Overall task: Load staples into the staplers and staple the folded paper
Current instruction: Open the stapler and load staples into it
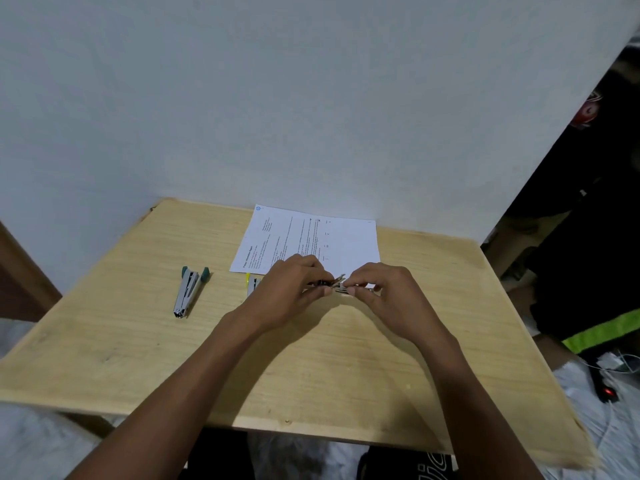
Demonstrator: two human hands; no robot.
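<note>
Holding a small stapler (338,285) between both hands just above the tabletop (346,368), I judge myself to be in the loading step. My left grip (294,287) is curled round its dark rear end, and my right grip (384,289) pinches the metal part at the other end. The stapler looks opened, with bare metal showing between my fingertips. Whether a strip of staples is already in the channel is too small to tell.

Well to the left of my left grip a green-tipped stapler (189,292) lies on the wood with its arms spread apart, so it seems opened too. I cannot see whether it is loaded. Just beside the left grip, and partly hidden by it, sits a small yellow-and-white item (252,285), possibly the staple box. Just beyond both grips lies the printed paper (311,237), flat, with no staple visible and no fold I can make out. So the stapling is probably all still to do.

For room, bare wood stretches from under my grips toward me as far as the near edge. To the right of my right grip there is wide bare wood before the tabletop ends. Beyond the paper the wall (277,98) closes off that side at once.
</note>
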